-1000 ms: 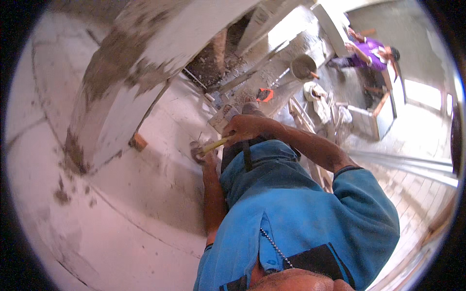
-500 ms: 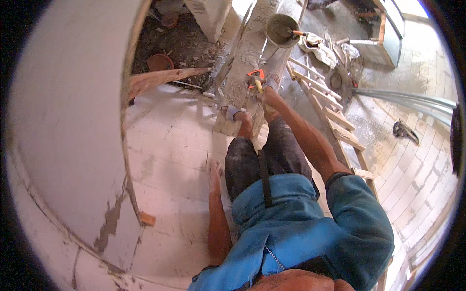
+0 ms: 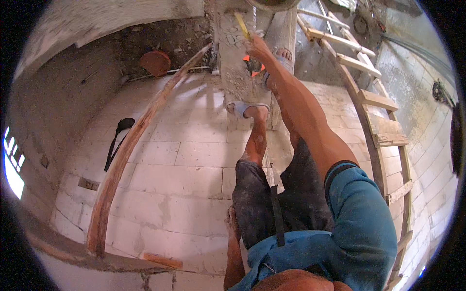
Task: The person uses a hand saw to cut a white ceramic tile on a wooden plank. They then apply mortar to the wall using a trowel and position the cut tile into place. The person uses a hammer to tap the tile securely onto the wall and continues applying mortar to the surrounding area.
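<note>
My right hand (image 3: 257, 47) reaches down ahead of my feet, closed round a yellow-handled tool (image 3: 242, 26); its far end blends into the dusty surface. Beneath the forearm, next to my right foot, lies an orange-and-black object (image 3: 253, 66), partly covered. My left hand (image 3: 232, 220) hangs low beside my left thigh, against the pale blocks, with its fingers loosely extended and nothing seen in them. My feet, in sandals, are on a narrow, mortar-spattered walkway (image 3: 233, 72). A bucket (image 3: 274, 5) is cut off by the top edge.
A wooden ladder (image 3: 361, 92) leans on my right. On the left a long rough pole (image 3: 131, 140) slants across a pale block surface (image 3: 174, 179). A black strap (image 3: 119, 140), an orange-red piece (image 3: 155, 63) and a brick-coloured strip (image 3: 162, 260) are also on the left.
My view has turned, bringing more of the left side into sight. My right hand has moved away from the orange-and-black object with the yellow-handled tool. My left hand has come closer to my thigh.
</note>
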Tool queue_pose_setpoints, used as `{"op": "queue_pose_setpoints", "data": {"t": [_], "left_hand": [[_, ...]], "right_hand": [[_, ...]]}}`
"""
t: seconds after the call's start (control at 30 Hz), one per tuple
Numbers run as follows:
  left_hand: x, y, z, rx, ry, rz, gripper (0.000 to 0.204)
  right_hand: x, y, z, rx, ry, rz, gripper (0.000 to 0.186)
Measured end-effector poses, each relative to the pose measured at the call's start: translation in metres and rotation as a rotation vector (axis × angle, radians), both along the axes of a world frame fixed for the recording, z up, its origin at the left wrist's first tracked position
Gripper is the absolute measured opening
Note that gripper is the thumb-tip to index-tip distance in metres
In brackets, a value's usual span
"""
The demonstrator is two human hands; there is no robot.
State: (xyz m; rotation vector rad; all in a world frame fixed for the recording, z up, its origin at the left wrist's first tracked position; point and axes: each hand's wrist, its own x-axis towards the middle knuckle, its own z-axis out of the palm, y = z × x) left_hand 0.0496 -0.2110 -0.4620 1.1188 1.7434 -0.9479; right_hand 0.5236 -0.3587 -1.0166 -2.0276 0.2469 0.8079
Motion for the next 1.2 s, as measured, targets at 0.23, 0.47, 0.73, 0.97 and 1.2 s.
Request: {"op": "queue_pose_setpoints", "data": {"t": [0.23,0.47,0.73,0.97,1.2], "left_hand": [[0.042,0.024,-0.068,0.163,0.044,-0.247,0.06],[0.289,-0.013,-0.268,-0.275,-0.661,0.147,0.054],[0.57,-0.148,-0.485,-0.428,-0.933,0.468,0.038],[0.655,-0.136,-0.485,-0.241,-1.028,0.365,0.053],[0.632,-0.08,-0.349,-0.186,-1.042,-0.033,0.07]], "right_hand": [[0.01,-0.068,0.039,-0.235,-0.184,0.507,0.03],[0.199,-0.149,0.149,-0.63,-1.002,0.37,0.028],[0.277,-0.167,0.115,-0.723,-0.658,0.676,0.032],[0.278,-0.151,0.113,-0.691,-0.494,0.716,0.033],[0.237,-0.181,0.23,-0.237,-0.386,0.73,0.044]]}}
